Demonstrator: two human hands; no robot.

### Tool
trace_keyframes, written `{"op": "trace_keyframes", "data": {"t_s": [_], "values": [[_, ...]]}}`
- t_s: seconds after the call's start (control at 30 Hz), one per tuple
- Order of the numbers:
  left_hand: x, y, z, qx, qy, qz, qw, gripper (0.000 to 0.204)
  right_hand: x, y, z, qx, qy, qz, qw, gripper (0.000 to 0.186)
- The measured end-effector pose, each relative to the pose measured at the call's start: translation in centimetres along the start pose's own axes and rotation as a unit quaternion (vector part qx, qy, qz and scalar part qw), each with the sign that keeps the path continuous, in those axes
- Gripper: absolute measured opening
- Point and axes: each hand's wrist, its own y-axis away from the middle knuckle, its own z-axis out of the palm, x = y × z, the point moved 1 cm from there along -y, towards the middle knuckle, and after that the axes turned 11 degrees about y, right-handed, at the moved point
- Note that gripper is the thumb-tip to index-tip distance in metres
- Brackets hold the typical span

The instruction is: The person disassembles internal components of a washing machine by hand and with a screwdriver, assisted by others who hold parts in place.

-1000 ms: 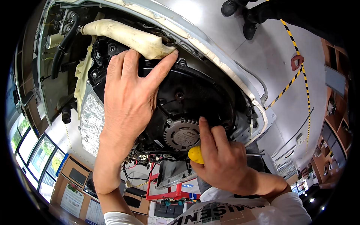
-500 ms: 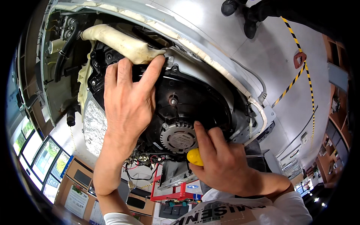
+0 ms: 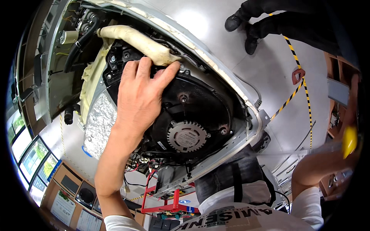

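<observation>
My left hand [image 3: 140,90] lies over the upper edge of a large black blower housing [image 3: 200,102], its fingers bent over the rim. The thumb tip meets the lower end of a cream, padded hose [image 3: 140,42]. What the fingertips press on is hidden. Set into the housing is a round grey motor [image 3: 187,136] with a toothed rim. Out at the far right edge, away from the housing, my right hand [image 3: 340,158] is smeared by motion. A yellow-handled tool [image 3: 349,141] is in its grip; a faint pale streak runs leftward from it.
The housing sits inside a pale metal frame [image 3: 216,63]. Silver foil [image 3: 101,125] and dark hoses [image 3: 79,46] lie at its left, loose wires [image 3: 143,161] below. A red stand [image 3: 173,204] is underneath. Another person's legs [image 3: 281,21] stand beyond the frame, near striped floor tape [image 3: 287,101].
My right hand has swung from the grey motor out to the far right with the yellow-handled tool. My left hand stays on the housing's edge. The whole view has shifted slightly.
</observation>
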Motion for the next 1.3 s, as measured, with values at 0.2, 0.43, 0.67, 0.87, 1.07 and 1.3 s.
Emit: {"op": "trace_keyframes", "data": {"t_s": [0.2,0.43,0.67,0.87,1.07,1.3], "values": [[0.0,1.1,-0.6,-0.005,-0.023,-0.023,0.999,0.033,0.5,-2.6,8.4,0.000,0.131,-0.043,0.990,0.041],[-0.2,0.3,-0.1,-0.017,-0.010,-0.012,1.000,0.034,0.3,-2.2,8.8,0.021,0.150,-0.053,0.987,0.040],[0.3,0.2,-0.4,-0.020,-0.034,-0.006,0.999,0.035,0.3,-2.1,8.7,0.025,0.163,-0.061,0.984,0.040],[-0.2,0.3,-0.2,0.004,-0.029,0.021,0.999,0.034,0.3,-1.9,8.8,0.026,0.174,-0.064,0.982,0.039],[-0.2,0.6,0.0,0.021,-0.001,0.004,1.000,0.034,-0.1,-2.1,8.9,0.021,0.183,-0.069,0.981,0.039],[-0.6,0.5,0.1,0.017,0.031,0.005,0.999,0.034,-0.4,-2.8,8.5,0.023,0.193,-0.064,0.979,0.038]]}}
